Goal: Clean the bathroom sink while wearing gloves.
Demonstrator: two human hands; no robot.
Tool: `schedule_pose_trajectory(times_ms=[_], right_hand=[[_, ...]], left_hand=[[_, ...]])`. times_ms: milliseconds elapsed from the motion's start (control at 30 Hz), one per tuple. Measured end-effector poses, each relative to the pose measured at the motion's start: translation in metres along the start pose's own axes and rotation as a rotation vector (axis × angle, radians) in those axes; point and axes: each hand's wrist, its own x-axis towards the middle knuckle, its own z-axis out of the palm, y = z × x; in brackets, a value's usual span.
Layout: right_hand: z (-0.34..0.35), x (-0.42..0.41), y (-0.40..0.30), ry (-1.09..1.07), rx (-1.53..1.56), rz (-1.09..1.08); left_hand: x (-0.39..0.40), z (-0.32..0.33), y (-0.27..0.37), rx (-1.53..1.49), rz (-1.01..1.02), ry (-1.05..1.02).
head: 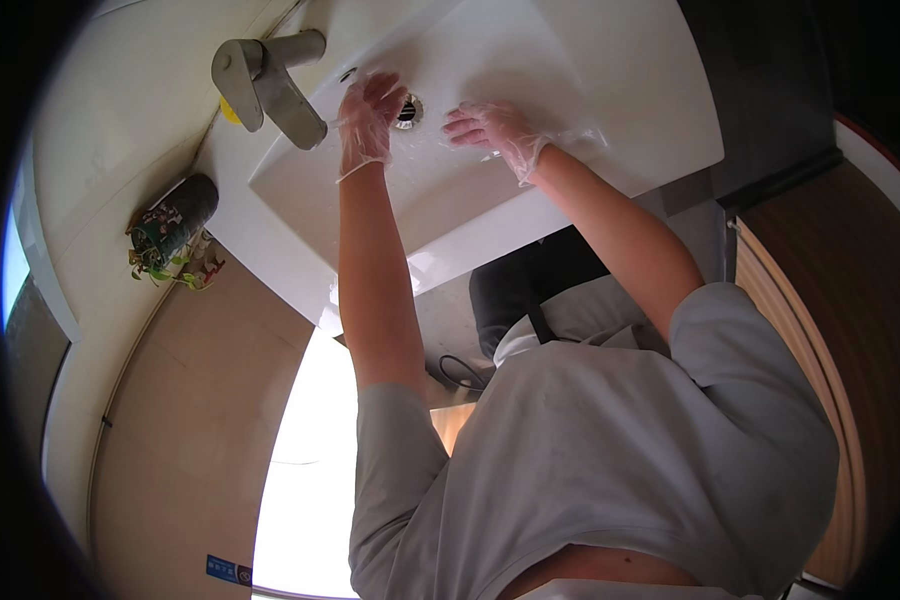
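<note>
My left hand [371,120] wears a thin clear plastic glove. It hovers over the white washbasin [607,82], between the spout of the metal faucet [289,105] and the drain [409,111], with its fingers loosely bent and nothing seen in them. A faint glint between spout and glove may be water. On the drain's other side is my right hand [499,135], in the same kind of glove, its fingers stretched towards the drain and holding nothing. Both gloves look wrinkled and shiny and end at the wrists.
A potted plant [172,225] in a dark container stands by the basin's left corner. Something yellow [229,111] shows behind the faucet. The overflow hole [347,75] is in the basin wall. A wooden panel [832,315] is at the right, and a bright opening [307,480] lies lower left.
</note>
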Motion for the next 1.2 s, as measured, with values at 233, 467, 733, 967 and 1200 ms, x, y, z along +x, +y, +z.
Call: schedule_pose_trajectory(times_ms=[233,467,733,967,1200], right_hand=[[-0.001,0.001,0.002,0.017,0.013,-0.010],[0.002,-0.002,0.002,0.038,-0.049,0.017],[0.001,-0.002,0.002,0.006,-0.123,0.028],[0.002,-0.006,-0.002,0.014,-0.128,0.032],[0.001,-0.001,0.000,0.005,-0.075,0.018]], left_hand=[[-0.012,0.010,0.006,0.196,0.057,0.051],[-0.020,0.010,0.004,0.528,0.256,0.007],[-0.035,0.012,0.016,0.785,0.327,-0.001],[-0.037,0.007,0.015,0.977,0.414,0.025],[-0.025,0.003,0.009,0.944,0.413,-0.020]])
